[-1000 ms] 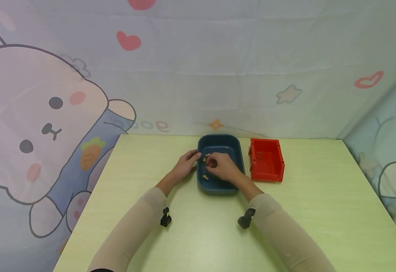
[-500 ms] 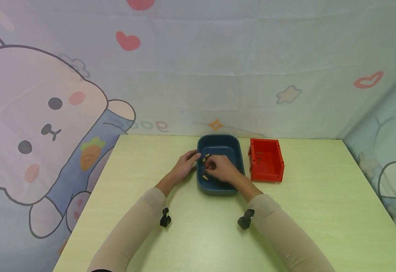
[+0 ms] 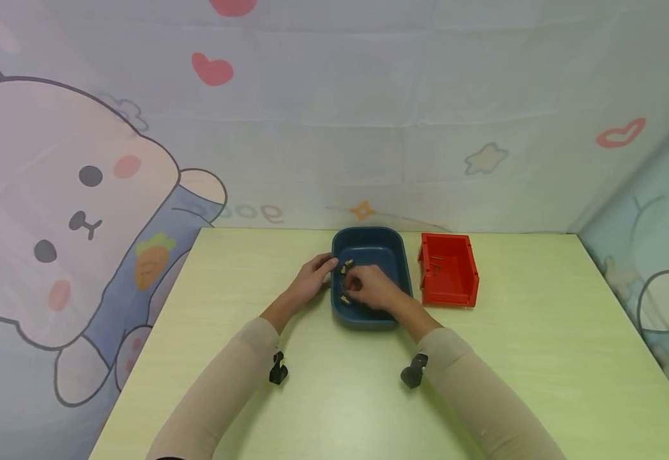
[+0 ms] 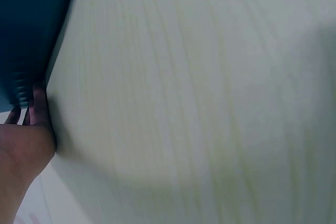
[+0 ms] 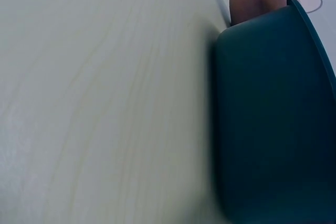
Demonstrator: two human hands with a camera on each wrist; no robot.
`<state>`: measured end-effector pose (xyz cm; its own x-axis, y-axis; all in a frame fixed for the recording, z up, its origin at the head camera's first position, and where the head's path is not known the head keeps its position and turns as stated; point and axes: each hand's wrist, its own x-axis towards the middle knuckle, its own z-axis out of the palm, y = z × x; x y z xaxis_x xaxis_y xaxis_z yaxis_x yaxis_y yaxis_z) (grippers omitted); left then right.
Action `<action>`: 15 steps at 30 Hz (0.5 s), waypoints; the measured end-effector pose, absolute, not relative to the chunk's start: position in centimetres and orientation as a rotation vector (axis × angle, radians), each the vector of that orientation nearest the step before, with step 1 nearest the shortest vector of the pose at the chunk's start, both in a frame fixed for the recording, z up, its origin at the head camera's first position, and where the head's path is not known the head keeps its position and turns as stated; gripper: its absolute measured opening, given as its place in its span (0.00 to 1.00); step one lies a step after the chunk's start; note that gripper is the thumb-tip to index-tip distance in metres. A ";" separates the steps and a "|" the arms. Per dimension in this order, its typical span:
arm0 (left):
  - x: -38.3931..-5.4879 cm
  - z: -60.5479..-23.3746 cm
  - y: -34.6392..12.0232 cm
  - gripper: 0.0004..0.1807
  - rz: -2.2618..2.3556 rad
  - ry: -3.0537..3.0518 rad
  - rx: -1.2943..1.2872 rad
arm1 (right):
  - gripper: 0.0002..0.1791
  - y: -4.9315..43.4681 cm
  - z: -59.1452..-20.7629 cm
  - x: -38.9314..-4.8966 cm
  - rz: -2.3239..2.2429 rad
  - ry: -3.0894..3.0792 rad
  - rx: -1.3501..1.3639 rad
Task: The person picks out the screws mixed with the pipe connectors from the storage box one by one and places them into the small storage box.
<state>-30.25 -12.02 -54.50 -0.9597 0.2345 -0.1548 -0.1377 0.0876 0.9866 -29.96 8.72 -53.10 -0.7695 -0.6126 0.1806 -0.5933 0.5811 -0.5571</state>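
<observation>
A dark blue basin (image 3: 370, 324) stands at the back of the table. My left hand (image 3: 309, 279) holds its left side, thumb over the rim and fingers (image 4: 40, 103) along the outer wall. My right hand (image 3: 373, 287) is inside the basin, fingers curled and tips low near its left wall. Whether anything is between those fingertips is too small to tell. Small brass-coloured pieces lie beside the fingers, one (image 3: 345, 299) nearer me and a couple (image 3: 346, 266) farther back. The right wrist view shows mainly the basin's outer wall (image 5: 273, 119).
Right of the basin stands a red open-fronted bin (image 3: 449, 299) with a few small screw-like pieces (image 3: 436, 258) inside. A patterned cloth backdrop (image 3: 334, 128) hangs right behind the table (image 3: 541, 332).
My right hand has shifted slightly down and toward me inside the basin, its fingertips nearer the front brass-coloured piece. The left hand keeps its hold on the rim.
</observation>
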 end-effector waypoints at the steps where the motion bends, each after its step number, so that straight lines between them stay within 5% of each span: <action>1: -30.3 -54.5 -12.0 0.32 1.949 2.097 0.097 | 0.05 8.7 -53.1 -29.9 -0.944 2.762 -1.057; 15: -30.2 -54.5 -11.9 0.31 1.945 2.118 0.096 | 0.07 8.7 -53.4 -30.1 -0.844 2.748 -1.085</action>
